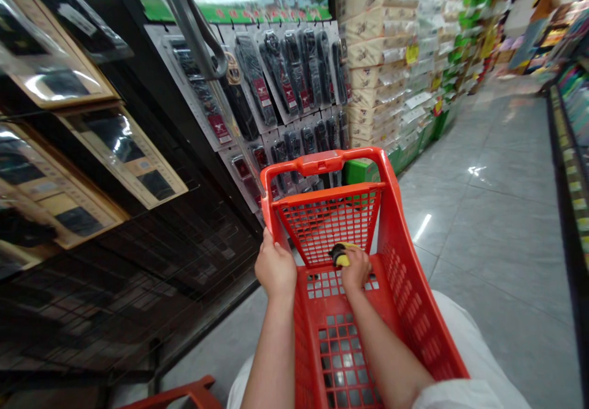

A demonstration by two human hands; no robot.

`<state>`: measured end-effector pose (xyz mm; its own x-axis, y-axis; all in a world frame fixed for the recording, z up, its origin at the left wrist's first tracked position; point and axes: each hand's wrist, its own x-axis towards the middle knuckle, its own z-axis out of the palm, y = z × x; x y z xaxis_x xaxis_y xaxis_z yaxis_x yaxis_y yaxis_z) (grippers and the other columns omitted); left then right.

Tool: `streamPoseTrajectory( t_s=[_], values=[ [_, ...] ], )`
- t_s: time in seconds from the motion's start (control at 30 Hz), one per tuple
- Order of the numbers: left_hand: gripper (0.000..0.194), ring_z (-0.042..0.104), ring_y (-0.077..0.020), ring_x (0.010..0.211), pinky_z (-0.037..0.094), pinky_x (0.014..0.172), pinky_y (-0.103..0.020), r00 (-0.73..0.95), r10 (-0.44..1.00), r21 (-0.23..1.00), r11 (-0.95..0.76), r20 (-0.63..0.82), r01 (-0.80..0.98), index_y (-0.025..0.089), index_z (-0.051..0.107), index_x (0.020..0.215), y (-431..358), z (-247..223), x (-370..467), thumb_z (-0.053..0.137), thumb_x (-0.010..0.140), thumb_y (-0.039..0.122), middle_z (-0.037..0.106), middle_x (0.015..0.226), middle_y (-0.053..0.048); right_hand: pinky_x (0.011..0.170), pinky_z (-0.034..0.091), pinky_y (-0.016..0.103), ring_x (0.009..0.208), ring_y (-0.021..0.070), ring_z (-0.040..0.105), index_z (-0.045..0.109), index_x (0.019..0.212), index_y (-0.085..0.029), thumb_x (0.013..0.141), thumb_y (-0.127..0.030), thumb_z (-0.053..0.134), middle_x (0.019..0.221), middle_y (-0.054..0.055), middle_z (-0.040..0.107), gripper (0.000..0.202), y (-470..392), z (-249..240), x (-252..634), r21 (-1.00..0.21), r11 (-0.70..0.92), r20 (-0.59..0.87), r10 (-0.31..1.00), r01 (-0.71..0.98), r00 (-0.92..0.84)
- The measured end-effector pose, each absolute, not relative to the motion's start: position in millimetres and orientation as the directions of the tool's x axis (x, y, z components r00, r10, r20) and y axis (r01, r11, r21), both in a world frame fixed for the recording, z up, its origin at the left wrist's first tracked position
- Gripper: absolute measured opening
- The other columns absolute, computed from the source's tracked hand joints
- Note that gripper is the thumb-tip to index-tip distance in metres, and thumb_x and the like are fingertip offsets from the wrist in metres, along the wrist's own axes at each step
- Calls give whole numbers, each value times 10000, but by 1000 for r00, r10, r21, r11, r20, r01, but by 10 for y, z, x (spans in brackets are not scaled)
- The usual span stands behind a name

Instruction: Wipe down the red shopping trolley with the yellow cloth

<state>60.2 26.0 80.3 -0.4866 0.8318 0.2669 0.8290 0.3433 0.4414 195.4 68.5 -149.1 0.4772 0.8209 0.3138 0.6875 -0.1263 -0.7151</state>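
Observation:
A red plastic shopping cart (393, 286) with grid panels stands right before me. My left hand (276, 267) is closed round its left rim, near the handle end. Inside the cart, by the slanted grid flap, my right hand (356, 270) holds a small yellow and black item (341, 254); its exact kind is too small to tell. The cart's grid floor (345, 360) shows below my right forearm.
Packaged belts (294, 72) hang on a rack ahead, beside stacked cartons (363, 59). Boxed goods (124, 151) line the left shelf. Another red plastic piece (184, 393) lies low at left. A tiled aisle (483, 213) runs right, with a person (543, 10) far off.

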Motion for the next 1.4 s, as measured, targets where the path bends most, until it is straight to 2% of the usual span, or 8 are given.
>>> streamPoseTrajectory(
  t_s=[0.17, 0.33, 0.5, 0.6, 0.8, 1.1, 1.27, 1.4],
  values=[
    [495, 694, -233, 864, 447, 665, -284, -489, 829, 446, 341, 273, 827, 192, 496, 1383, 266, 795, 627, 444, 892, 156, 719, 1077, -121, 827, 400, 391, 954, 285, 548, 668, 1018, -137, 728, -110, 412, 1052, 150, 621, 388, 699, -1641, 2013, -850, -349, 111, 614, 395, 782],
    [473, 697, -254, 891, 456, 686, -299, -501, 824, 436, 361, 266, 824, 199, 522, 1355, 279, 797, 653, 432, 893, 153, 725, 1039, -123, 852, 409, 291, 1012, 217, 559, 704, 959, -204, 763, -67, 470, 1041, 77, 658, 335, 659, -1534, 1269, -766, -22, 193, 945, 642, 262],
    [456, 697, -266, 890, 454, 676, -311, -500, 820, 425, 362, 278, 830, 186, 545, 1328, 276, 809, 644, 428, 889, 146, 719, 1047, -138, 842, 385, 303, 1068, 205, 542, 697, 985, -241, 898, -149, 457, 1069, 61, 666, 272, 609, -1379, 1165, -498, 261, 93, 964, 827, -249],
    [474, 696, -258, 887, 455, 678, -305, -490, 827, 432, 348, 276, 832, 190, 527, 1352, 272, 812, 636, 425, 891, 151, 721, 1044, -129, 831, 367, 331, 1073, 220, 533, 691, 1018, -235, 883, -115, 453, 1088, 76, 663, 299, 567, -1427, 1621, -433, 187, 121, 981, 882, -149],
    [510, 693, -257, 890, 462, 686, -297, -471, 839, 431, 331, 274, 840, 168, 481, 1398, 283, 797, 676, 431, 891, 168, 724, 1011, -125, 821, 366, 384, 1072, 284, 527, 680, 1070, -181, 810, -67, 445, 1116, 146, 639, 368, 470, -1644, 2157, -560, -370, 203, 806, 741, 556],
    [516, 696, -274, 905, 473, 696, -315, -477, 831, 404, 347, 286, 846, 147, 466, 1409, 298, 788, 712, 421, 895, 153, 719, 1034, -150, 967, 368, 349, 1160, 210, 532, 657, 1141, -235, 912, -158, 445, 1196, 84, 645, 322, 478, -1374, 1233, -429, 348, 73, 933, 834, -352],
    [503, 698, -274, 887, 481, 695, -321, -477, 835, 402, 350, 275, 846, 159, 489, 1388, 297, 813, 697, 423, 889, 143, 715, 1033, -151, 943, 389, 350, 1168, 217, 527, 648, 1133, -187, 904, -118, 412, 1209, 112, 630, 336, 444, -1348, 1720, -381, 283, 44, 956, 880, -289],
    [492, 696, -288, 914, 480, 685, -328, -465, 844, 419, 334, 266, 845, 154, 492, 1380, 288, 834, 701, 410, 895, 147, 718, 1031, -150, 951, 392, 354, 1203, 229, 498, 601, 1219, -162, 895, -72, 361, 1283, 136, 582, 414, 326, -1426, 2196, -326, -86, 61, 992, 941, 112]
  ],
)
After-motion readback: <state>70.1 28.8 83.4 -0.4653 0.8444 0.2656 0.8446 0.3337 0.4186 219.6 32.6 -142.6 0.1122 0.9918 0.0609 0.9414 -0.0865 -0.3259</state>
